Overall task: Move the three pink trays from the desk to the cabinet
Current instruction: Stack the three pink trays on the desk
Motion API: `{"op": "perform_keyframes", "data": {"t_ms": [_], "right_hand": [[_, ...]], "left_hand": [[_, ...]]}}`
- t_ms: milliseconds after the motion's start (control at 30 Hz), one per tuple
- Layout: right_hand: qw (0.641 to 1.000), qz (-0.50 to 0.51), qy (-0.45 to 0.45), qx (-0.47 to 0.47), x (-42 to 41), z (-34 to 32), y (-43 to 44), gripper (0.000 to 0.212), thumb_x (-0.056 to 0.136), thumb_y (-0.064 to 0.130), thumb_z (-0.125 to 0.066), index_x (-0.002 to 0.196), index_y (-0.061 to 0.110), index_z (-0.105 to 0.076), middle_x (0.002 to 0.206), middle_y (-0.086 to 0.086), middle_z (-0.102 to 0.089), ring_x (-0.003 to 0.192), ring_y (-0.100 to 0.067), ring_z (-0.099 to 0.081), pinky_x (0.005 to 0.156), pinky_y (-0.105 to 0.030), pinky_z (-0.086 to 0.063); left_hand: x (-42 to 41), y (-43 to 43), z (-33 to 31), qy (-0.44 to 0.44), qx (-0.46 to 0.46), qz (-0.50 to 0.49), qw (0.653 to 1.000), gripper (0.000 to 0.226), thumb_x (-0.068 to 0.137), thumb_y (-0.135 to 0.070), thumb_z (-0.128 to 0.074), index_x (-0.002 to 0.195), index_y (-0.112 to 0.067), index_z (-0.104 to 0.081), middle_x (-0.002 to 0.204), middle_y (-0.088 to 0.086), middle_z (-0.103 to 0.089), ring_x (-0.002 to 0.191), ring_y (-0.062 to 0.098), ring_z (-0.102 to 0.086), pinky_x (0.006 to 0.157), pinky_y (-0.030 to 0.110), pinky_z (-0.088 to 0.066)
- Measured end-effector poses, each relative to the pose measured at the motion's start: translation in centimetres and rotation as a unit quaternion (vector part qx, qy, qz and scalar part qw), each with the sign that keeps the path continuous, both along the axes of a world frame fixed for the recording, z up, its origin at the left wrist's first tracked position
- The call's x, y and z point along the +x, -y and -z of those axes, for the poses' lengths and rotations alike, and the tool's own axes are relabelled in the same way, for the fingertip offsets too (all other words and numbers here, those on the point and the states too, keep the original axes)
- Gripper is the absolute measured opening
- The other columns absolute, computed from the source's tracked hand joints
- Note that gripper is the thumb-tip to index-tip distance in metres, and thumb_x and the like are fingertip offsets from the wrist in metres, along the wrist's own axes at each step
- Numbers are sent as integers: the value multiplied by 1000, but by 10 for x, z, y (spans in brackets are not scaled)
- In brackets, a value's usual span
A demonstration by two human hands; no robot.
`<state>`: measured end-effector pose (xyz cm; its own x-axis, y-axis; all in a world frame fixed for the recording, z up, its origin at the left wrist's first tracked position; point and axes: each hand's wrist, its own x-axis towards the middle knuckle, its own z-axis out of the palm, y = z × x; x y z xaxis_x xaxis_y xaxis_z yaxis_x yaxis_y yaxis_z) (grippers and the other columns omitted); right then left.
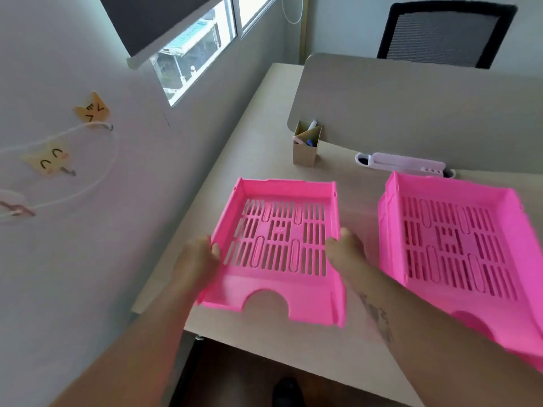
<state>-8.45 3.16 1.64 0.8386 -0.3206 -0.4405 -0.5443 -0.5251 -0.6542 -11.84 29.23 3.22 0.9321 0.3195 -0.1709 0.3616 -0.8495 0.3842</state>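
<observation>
Left hand (199,255) and right hand (343,248) clamp opposite side walls of one pink tray (279,245).

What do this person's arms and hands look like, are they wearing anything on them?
Both forearms are bare, with no sleeves in view. The left hand and right hand wear no gloves, and no rings or watch show. The right forearm carries a dark tattoo, too blurred to make out.

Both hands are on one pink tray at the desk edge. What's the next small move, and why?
Probably lift the held tray clear of the desk and turn away with it. The left hand and right hand already grip its two side walls, so the hold looks settled. The stack of pink trays sits apart to the right. No cabinet is in view.
</observation>
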Motion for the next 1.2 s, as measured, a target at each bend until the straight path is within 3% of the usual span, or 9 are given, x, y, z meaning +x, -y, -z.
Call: {"op": "perform_keyframes", "data": {"t_ms": [100,167,300,467,567,700,933,1067,1200], "right_hand": [[999,-13,35,9,25,-30,14,55,93,9,-39,148,5,-32,141,-19,-50,94,-25,-59,56,-27,-43],[998,-7,55,13,30,-44,31,58,93,8,-38,150,6,-28,145,-17,-45,86,-20,-53,49,-24,-35],[995,37,94,14,22,-66,85,60,91,6,-37,151,6,-27,144,-17,-45,67,-10,-52,57,-30,-49],[989,89,113,-26,-8,-88,176,47,94,6,-39,141,3,-43,107,-13,-61,65,-11,-52,56,-31,-50],[985,102,131,-56,-27,-93,230,40,93,3,-39,131,1,-52,93,-12,-59,61,-12,-50,49,-24,-40],[984,112,128,-56,-46,-85,290,37,91,3,-39,123,3,-56,83,-10,-60,61,-17,-51,49,-26,-39],[992,71,104,4,-52,-63,343,40,96,4,-36,132,6,-51,106,-10,-64,78,-16,-62,53,-22,-47],[995,44,85,27,-49,-48,357,40,98,8,-34,134,8,-49,110,-11,-65,73,-11,-63,54,-23,-51],[996,13,84,35,-39,-42,363,40,99,8,-34,136,9,-48,110,-9,-64,71,-7,-59,54,-21,-48]], "left_hand": [[27,7,-29,41,-33,3,999,22,94,-16,-49,83,-1,-61,74,15,-63,62,30,-61,61,40,-56],[38,22,-44,60,-38,13,997,23,94,-16,-48,72,-9,-54,75,15,-62,60,27,-58,60,40,-55],[49,76,-58,57,-42,55,996,23,97,-18,-42,80,-6,-52,77,11,-57,54,13,-46,46,27,-31],[51,168,-59,36,-127,114,985,26,97,-19,-35,92,-3,-55,88,13,-59,71,28,-59,60,36,-49],[40,225,-56,29,-163,147,975,26,99,-19,-33,96,-2,-52,91,15,-59,73,31,-57,61,38,-46],[22,284,-42,40,-174,163,970,24,100,-18,-36,97,1,-49,93,22,-61,74,34,-52,63,38,-40],[0,344,-33,42,-178,112,977,20,101,-18,-33,92,-3,-43,82,14,-55,73,36,-57,64,44,-48],[-2,356,-28,23,-156,90,983,23,101,-20,-31,93,-2,-44,83,15,-58,72,34,-59,66,47,-54],[-2,359,-28,18,-129,64,989,23,102,-18,-32,92,-1,-43,79,13,-51,60,23,-48,54,37,-38]]}}
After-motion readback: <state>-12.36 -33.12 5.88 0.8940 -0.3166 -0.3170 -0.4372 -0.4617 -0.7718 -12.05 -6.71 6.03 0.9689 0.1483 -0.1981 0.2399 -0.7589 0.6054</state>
